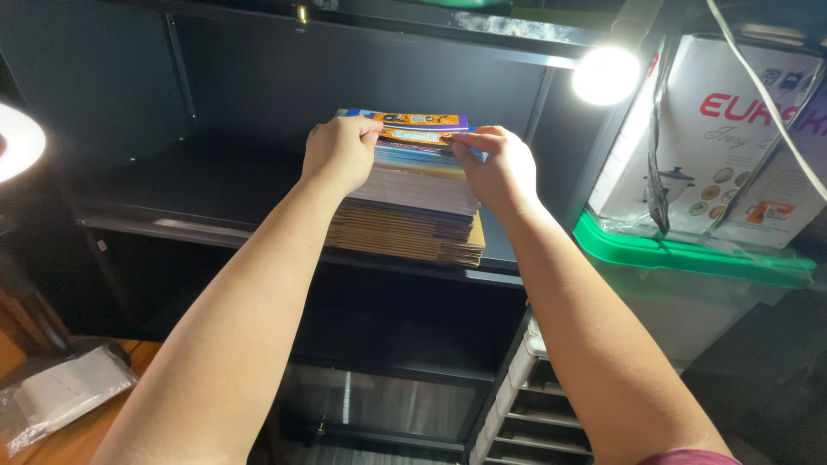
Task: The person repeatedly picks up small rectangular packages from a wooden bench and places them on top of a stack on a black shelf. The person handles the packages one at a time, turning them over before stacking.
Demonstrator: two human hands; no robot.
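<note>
A tall stack of thin books and booklets (413,207) rests on a black shelf (198,194) in front of me. My left hand (340,153) grips the left side of the stack's top, thumb on the uppermost colourful booklet (419,126). On the right side, my right hand (498,172) pinches that same orange and purple booklet at its edge. Lower booklets in the stack are brown and white-edged.
A bright round lamp (606,75) shines at the upper right, and another light (15,142) glows at the left edge. A white appliance carton (741,120) sits on a green-lidded clear bin (689,258). White drawers (534,405) stand below right. A plastic-wrapped packet (65,392) lies lower left.
</note>
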